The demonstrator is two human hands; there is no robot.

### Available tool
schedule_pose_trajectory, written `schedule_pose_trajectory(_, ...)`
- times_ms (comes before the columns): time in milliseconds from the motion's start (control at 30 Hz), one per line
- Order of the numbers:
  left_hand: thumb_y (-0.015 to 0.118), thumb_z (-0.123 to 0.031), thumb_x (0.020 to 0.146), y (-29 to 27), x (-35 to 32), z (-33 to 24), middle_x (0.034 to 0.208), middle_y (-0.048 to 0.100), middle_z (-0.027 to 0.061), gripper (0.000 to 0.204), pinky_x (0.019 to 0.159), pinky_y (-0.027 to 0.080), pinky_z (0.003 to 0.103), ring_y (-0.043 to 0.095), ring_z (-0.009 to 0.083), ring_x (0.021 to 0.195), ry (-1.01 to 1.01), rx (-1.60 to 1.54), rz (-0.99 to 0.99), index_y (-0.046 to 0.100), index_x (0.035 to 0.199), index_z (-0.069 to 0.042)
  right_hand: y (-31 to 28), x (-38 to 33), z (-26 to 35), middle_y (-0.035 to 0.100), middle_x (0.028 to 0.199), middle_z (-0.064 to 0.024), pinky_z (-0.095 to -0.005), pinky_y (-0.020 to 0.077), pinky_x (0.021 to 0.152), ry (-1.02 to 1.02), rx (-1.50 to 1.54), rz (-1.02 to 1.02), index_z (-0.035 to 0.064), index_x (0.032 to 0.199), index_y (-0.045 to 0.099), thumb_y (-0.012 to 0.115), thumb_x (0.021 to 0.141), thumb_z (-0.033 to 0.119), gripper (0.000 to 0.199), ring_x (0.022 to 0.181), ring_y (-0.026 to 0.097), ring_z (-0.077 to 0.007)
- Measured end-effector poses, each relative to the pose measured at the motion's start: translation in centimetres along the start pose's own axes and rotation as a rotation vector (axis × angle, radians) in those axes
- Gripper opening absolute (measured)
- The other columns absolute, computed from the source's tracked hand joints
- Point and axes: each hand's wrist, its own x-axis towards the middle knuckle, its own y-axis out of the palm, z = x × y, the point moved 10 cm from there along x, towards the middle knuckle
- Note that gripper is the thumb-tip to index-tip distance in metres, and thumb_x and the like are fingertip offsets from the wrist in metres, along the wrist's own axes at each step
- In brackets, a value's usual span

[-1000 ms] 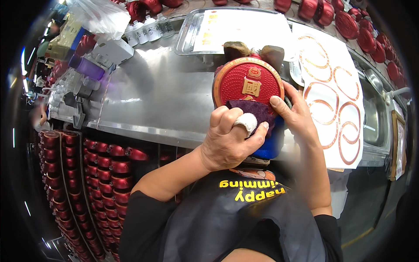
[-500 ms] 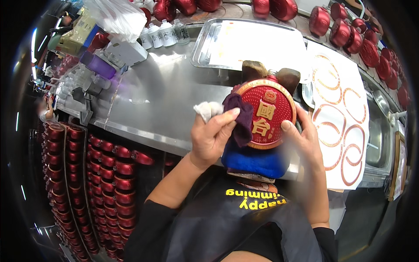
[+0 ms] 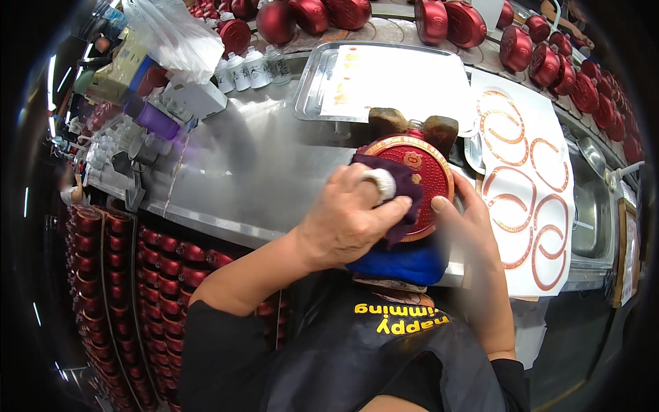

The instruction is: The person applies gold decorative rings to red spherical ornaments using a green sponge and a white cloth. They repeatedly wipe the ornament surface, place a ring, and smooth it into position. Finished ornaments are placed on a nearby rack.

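A round, flat red bottle (image 3: pixel 427 170) with a gold rim and raised gold decoration leans on a stand in front of me. My left hand (image 3: pixel 350 216) pinches a dark purple cloth (image 3: pixel 405 176) and presses it over the middle of the bottle's face, hiding much of the decoration. White wrapping (image 3: pixel 381 183) shows round a finger of that hand. My right hand (image 3: pixel 470 216) grips the bottle's right edge, its thumb on the front. Two worn brown blocks (image 3: pixel 441 130) flank the bottle's neck. Below the bottle lies a blue cloth pad (image 3: pixel 398 266).
A metal tray (image 3: pixel 312 86) with white sheets stands behind the bottle. At right, a white sheet (image 3: pixel 549 257) bears several orange-gold ring strips (image 3: pixel 549 281). Red bottles (image 3: pixel 515 48) line the far edge; more fill racks at lower left. Small white bottles (image 3: pixel 255 69) stand by a plastic bag (image 3: pixel 175 34).
My left hand has moved right with the purple cloth, from the bottle's left edge onto its face, covering the large gold characters. My right hand keeps its hold. The view has shifted slightly.
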Motion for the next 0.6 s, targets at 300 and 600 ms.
schedule_pose_trajectory(300, 0.067, -0.017, 0.084, 1.4, 0.6, -1.8, 0.091, 0.062, 0.0055, 0.028, 0.082, 0.047, 0.041, 0.057, 0.0276, 0.093, 0.048, -0.001, 0.048, 0.076, 0.11, -0.009, -0.2, 0.2, 0.2, 0.066, 0.132, -0.0194, -0.0364, 0.0444, 0.109, -0.065, -0.086, 0.0, -0.0059, 0.145, 0.051, 0.077, 0.095, 0.035, 0.069, 0.126, 0.06, -0.0245)
schedule_pose_trajectory(600, 0.077, -0.009, 0.078, -0.5, -3.7, -1.9, 0.099, 0.066, 0.0058, 0.031, 0.082, 0.048, 0.04, 0.059, 0.0273, 0.095, -0.097, 0.027, -0.114, 0.079, 0.109, -0.011, 0.2, 0.1, 1.1, 0.065, 0.134, -0.0183, -0.0356, 0.0448, 0.109, -0.106, -0.092, 0.006, -0.0061, 0.145, 0.051, 0.077, 0.096, 0.034, 0.069, 0.125, 0.059, -0.0231)
